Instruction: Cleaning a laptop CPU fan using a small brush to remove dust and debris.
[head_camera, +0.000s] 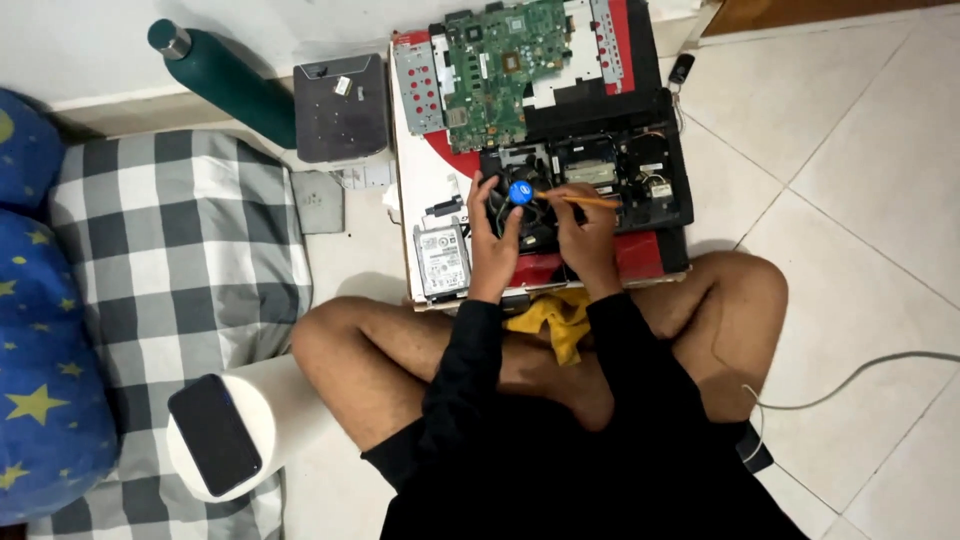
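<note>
My left hand (490, 240) grips a black laptop cooling fan (525, 215) with a round blue centre, held over the opened black laptop base (640, 170). My right hand (585, 230) holds a thin orange-handled brush (585, 200) whose tip lies at the fan's blue hub. The two hands sit side by side above the laptop's near edge. A green motherboard (505, 65) lies farther away on a red and white box (425, 175). A silver hard drive (441, 260) rests just left of my left hand.
A yellow cloth (555, 315) lies on my crossed legs. A dark green bottle (225, 80) and a grey panel (340, 105) sit at the far left. A phone (215, 435) rests on a white round object beside the checked mattress (180, 240). A grey cable (860, 375) runs on the tiled floor at right.
</note>
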